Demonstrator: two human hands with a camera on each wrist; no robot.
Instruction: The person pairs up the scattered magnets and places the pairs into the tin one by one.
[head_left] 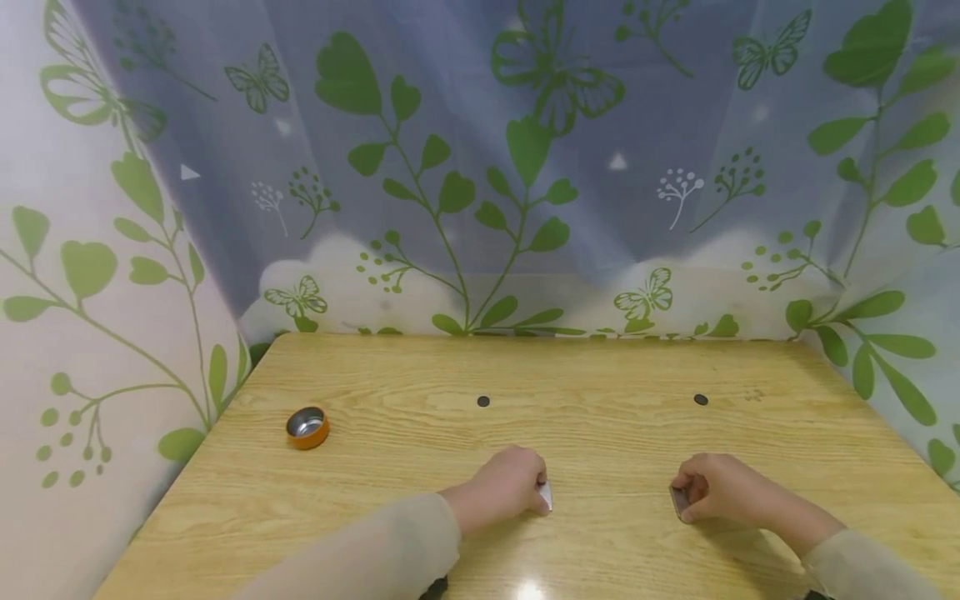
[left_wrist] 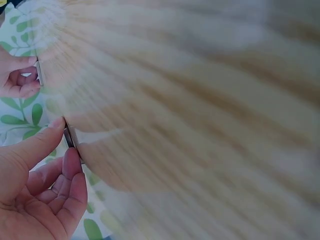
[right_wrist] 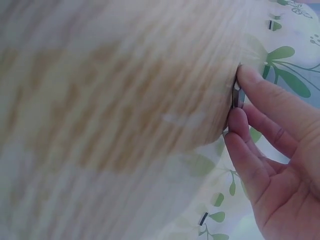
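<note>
My left hand pinches a small, thin, flat shiny piece between thumb and fingertips, low over the wooden table. To its right, my right hand pinches a similar flat piece, whose face looks darker in the head view. Both pieces are tilted up on edge, facing each other across a gap. The left wrist view shows a dark metallic edge between thumb and fingers. A silvery edge shows the same way in the right wrist view. Fingers hide part of each piece.
An orange bowl with a silvery inside stands at the table's left. Two small dark discs lie farther back, one left disc and one right disc. A leaf-patterned curtain hangs behind the table's far edge.
</note>
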